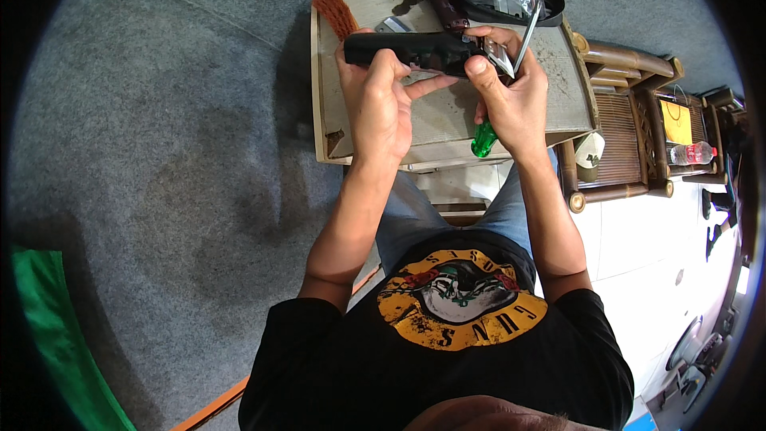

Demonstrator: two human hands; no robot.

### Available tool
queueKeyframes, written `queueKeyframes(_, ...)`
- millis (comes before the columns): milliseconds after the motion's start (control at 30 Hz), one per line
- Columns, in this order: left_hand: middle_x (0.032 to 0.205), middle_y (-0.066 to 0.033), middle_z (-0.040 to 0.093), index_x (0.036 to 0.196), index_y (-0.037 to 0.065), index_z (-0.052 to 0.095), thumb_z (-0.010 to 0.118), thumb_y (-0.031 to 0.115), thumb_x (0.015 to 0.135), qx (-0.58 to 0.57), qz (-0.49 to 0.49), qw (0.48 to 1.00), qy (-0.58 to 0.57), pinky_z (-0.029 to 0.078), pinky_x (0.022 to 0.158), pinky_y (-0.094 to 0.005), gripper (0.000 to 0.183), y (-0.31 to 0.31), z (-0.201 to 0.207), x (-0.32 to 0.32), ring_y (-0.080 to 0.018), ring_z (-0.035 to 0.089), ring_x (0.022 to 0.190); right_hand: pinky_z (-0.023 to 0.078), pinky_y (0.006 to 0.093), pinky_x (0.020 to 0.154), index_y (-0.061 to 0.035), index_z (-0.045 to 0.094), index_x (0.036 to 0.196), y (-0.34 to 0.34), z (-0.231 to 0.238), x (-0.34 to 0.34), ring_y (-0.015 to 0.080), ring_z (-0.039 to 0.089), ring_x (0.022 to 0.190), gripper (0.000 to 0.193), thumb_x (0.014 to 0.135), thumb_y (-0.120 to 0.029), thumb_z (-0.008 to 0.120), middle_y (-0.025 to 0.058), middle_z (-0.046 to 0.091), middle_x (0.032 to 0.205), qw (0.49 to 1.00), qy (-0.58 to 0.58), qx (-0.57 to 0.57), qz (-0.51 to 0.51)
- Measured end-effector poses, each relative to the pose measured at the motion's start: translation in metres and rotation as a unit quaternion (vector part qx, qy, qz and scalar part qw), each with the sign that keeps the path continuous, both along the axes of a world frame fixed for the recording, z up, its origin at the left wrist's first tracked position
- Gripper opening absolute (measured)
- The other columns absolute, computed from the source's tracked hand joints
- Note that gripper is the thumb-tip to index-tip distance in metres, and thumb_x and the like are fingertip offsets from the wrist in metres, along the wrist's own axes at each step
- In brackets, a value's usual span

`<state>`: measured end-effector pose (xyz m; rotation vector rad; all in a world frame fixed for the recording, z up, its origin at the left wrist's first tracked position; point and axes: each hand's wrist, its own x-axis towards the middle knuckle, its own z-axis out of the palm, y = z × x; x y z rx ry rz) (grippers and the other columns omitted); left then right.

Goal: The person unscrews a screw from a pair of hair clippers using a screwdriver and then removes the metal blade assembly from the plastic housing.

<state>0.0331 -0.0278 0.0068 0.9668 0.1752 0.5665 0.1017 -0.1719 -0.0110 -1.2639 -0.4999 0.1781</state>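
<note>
Left to right: the left hand [381, 104] is closed around a long black glossy handheld device [411, 52], held level above a worn pale wooden tray-like table [335, 124]. The right hand [511, 96] pinches the device's right end while clasping a green translucent-handled screwdriver [483, 142]. The work is best done with the body kept steady and the tool square. The device spans both hands, touching each.
</note>
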Motion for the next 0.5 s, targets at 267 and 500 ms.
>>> queueKeyframes(267, 0.094, -0.0075, 0.057, 0.11, 0.004, 0.044, 0.049, -0.002, 0.088, -0.032, 0.004, 0.999, 0.016, 0.069, 0.078, -0.0564, 0.024, 0.0024, -0.0047, 0.0017, -0.0271, 0.073, 0.088, 0.04, 0.0202, 0.042, -0.0005, 0.066, 0.118, 0.0015, 0.0003, -0.0002, 0.0032, 0.053, 0.051, 0.05, 0.089, -0.037, 0.086, 0.0004, 0.065, 0.074, 1.0, -0.002, -0.014, -0.018)
queueKeyframes(500, 0.094, -0.0086, 0.061, 0.104, 0.001, 0.049, 0.05, -0.002, 0.082, -0.05, -0.002, 0.998, 0.031, 0.068, 0.081, -0.0578, 0.022, 0.0047, -0.0045, 0.003, -0.0279, 0.073, 0.087, 0.04, 0.0211, 0.041, 0.0008, 0.066, 0.119, 0.002, 0.002, 0.0006, 0.0044, 0.052, 0.048, 0.052, 0.09, -0.038, 0.085, 0.0005, 0.065, 0.072, 0.999, 0.012, -0.035, -0.014)
